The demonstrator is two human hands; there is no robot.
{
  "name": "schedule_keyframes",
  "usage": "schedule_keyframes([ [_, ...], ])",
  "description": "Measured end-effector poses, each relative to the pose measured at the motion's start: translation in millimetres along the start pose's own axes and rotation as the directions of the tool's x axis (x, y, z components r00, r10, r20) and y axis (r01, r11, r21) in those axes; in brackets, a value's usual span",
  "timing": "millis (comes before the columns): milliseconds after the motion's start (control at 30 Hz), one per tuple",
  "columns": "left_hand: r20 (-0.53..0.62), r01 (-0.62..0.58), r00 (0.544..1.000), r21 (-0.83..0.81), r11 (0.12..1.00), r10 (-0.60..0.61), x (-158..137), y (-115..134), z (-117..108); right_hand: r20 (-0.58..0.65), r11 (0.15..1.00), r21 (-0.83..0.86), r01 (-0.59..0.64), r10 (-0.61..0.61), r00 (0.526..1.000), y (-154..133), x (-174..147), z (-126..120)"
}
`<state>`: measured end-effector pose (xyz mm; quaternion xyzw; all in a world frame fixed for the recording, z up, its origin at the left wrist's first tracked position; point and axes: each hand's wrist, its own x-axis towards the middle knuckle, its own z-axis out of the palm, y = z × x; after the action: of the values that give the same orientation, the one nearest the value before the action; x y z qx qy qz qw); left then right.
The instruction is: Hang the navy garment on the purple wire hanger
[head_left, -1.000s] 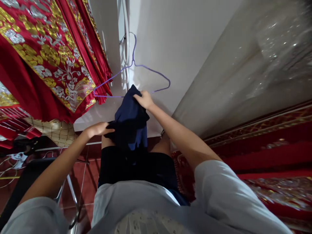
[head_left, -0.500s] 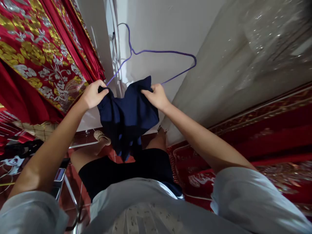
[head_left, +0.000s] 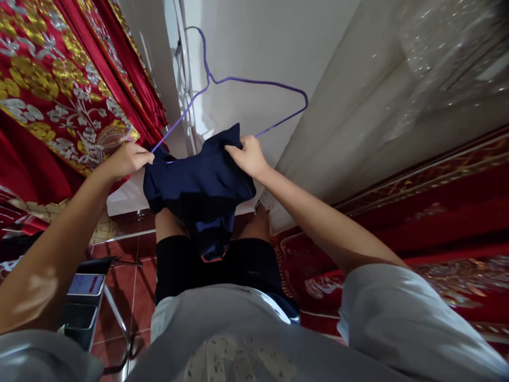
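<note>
A dark navy garment [head_left: 191,183] hangs in loose folds between my two hands, above my knees. My left hand [head_left: 133,158] is closed at its upper left corner, where a purple hanger [head_left: 254,81] slopes down into the cloth. My right hand [head_left: 250,156] pinches the garment's upper right edge, thumb on top. The hanger's hook points up and away from me. Its right arm bends back and runs down behind my right hand. Most of the hanger's lower bar is hidden by the cloth; a short purple bit shows at the neckline.
Red cloth with gold and silver flowers [head_left: 59,69] hangs at the left by a white wall [head_left: 254,48]. Pale plastic-like sheeting [head_left: 358,95] covers the right side. Lower left, a phone [head_left: 85,284] rests on a black seat with metal legs. Red patterned fabric [head_left: 318,265] lies lower right.
My left hand has moved outward to the left and slightly down, spreading the garment wider. The hanger has shifted a little left. My left leg has moved inward.
</note>
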<state>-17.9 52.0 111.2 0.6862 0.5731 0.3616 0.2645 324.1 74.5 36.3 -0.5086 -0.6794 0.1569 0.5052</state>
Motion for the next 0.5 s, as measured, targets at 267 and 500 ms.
schedule_keyframes([
  [267,-0.141,-0.368,0.921,-0.016,0.93,0.362,20,61,25,0.149,0.989,0.149,-0.003,-0.019,0.989,-37,-20,10],
  [500,-0.202,-0.391,0.9,0.021,0.92,0.387,46,52,53,-0.003,0.977,0.079,0.196,-0.197,0.98,-45,-34,-12],
])
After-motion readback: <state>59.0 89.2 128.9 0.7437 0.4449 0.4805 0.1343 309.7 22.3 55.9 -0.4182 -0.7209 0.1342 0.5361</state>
